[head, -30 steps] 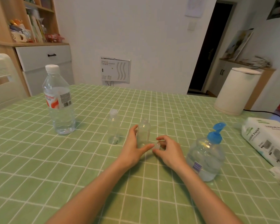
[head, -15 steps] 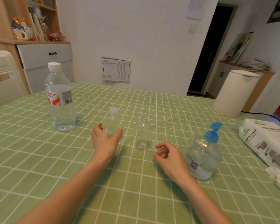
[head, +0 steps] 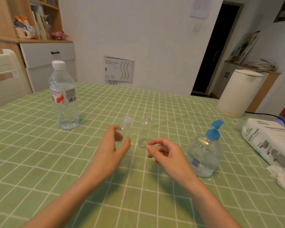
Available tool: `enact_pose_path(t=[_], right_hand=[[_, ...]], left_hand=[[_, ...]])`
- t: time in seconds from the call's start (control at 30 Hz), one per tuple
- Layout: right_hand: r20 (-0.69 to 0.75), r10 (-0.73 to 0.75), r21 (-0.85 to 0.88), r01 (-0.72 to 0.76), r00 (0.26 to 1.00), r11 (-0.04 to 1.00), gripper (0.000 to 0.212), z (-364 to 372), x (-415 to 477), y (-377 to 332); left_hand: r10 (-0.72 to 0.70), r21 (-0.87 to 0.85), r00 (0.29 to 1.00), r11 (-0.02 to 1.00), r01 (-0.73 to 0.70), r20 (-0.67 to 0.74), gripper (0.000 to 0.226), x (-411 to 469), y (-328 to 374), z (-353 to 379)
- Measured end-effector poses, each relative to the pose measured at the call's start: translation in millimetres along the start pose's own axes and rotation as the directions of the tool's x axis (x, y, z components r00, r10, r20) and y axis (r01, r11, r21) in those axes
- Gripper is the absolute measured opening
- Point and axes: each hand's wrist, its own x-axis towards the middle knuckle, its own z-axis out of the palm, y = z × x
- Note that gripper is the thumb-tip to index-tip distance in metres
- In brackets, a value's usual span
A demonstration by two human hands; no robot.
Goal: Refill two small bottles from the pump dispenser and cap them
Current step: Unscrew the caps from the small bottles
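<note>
My left hand (head: 112,145) grips a small clear bottle (head: 126,129) with a white cap, lifted and tilted a little; the bottle is blurred. Just right of it a second small clear bottle (head: 145,132) stands upright on the green checked tablecloth (head: 39,153) with no cap on. My right hand (head: 166,152) hovers in front of that bottle's base, fingers curled, thumb and forefinger tips together. Whether a small clear cap sits between them I cannot tell. The pump dispenser (head: 204,155), clear with a blue pump head, stands to the right of my right hand.
A large water bottle (head: 63,99) stands at the back left. A tissue paper pack (head: 270,142) and crumpled tissues (head: 281,176) lie at the right edge. A white cylindrical appliance (head: 238,92) with a black cord stands at the back right. A chair (head: 5,74) is at the left.
My left hand let go of the uncapped bottle, moved left and took hold of the capped bottle, lifting it. My right hand rose slightly by the uncapped bottle's base.
</note>
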Motion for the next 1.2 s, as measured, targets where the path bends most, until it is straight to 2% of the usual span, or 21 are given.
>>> enact_pose_path(t=[0.07, 0.13, 0.2, 0.27, 0.33, 0.5, 0.67, 0.73, 0.83, 0.9, 1.03, 1.2], right_hand=[[0.056, -0.037, 0.042, 0.035, 0.998, 0.999, 0.024, 2, -4, -10], [0.099, -0.063, 0.038, 0.059, 0.993, 0.998, 0.027, 6, -8, -15], [0.093, -0.086, 0.002, 0.086, 0.992, 0.996, 0.019, 9, -13, -16], [0.061, -0.094, -0.036, 0.096, 0.994, 0.995, 0.015, 10, -17, -14], [0.058, -0.098, -0.068, 0.102, 0.993, 0.992, 0.022, 10, -22, -11], [0.119, -0.157, -0.154, 0.175, 0.98, 0.972, 0.024, 9, -28, -7], [0.215, -0.205, -0.254, 0.257, 0.955, 0.932, 0.01, 6, -33, -8], [0.242, -0.216, -0.27, 0.28, 0.946, 0.921, 0.017, 4, -33, -9], [0.248, -0.149, -0.272, 0.217, 0.957, 0.938, 0.03, 4, -31, -13], [0.231, -0.134, -0.301, 0.202, 0.964, 0.932, 0.024, 6, -29, -15], [0.212, -0.197, -0.323, 0.259, 0.957, 0.91, 0.009, 7, -28, -14], [0.226, -0.081, -0.301, 0.149, 0.971, 0.942, 0.026, 5, -28, -14]], left_hand=[[0.034, 0.016, 0.995, 0.999, -0.035, 0.089, 0.035, -26, 9, -4], [0.079, 0.186, 0.981, 0.976, -0.112, 0.179, 0.037, -42, 13, -4], [0.133, 0.359, 0.971, 0.912, -0.198, 0.199, 0.041, -50, 15, -3], [0.19, 0.423, 0.955, 0.865, -0.272, 0.226, 0.041, -53, 18, -4], [0.274, 0.455, 0.93, 0.815, -0.359, 0.244, 0.04, -55, 21, -5], [0.319, 0.399, 0.908, 0.821, -0.408, 0.272, 0.037, -53, 16, -7], [0.284, 0.307, 0.912, 0.876, -0.372, 0.295, 0.042, -53, 8, -9], [0.299, 0.313, 0.913, 0.87, -0.38, 0.278, 0.04, -53, 8, -10], [0.332, 0.344, 0.903, 0.842, -0.414, 0.274, 0.035, -52, 11, -12], [0.345, 0.365, 0.898, 0.827, -0.428, 0.272, 0.037, -53, 14, -12], [0.364, 0.378, 0.901, 0.819, -0.431, 0.237, 0.036, -53, 15, -11], [0.349, 0.388, 0.91, 0.825, -0.411, 0.222, 0.032, -54, 11, -12]])
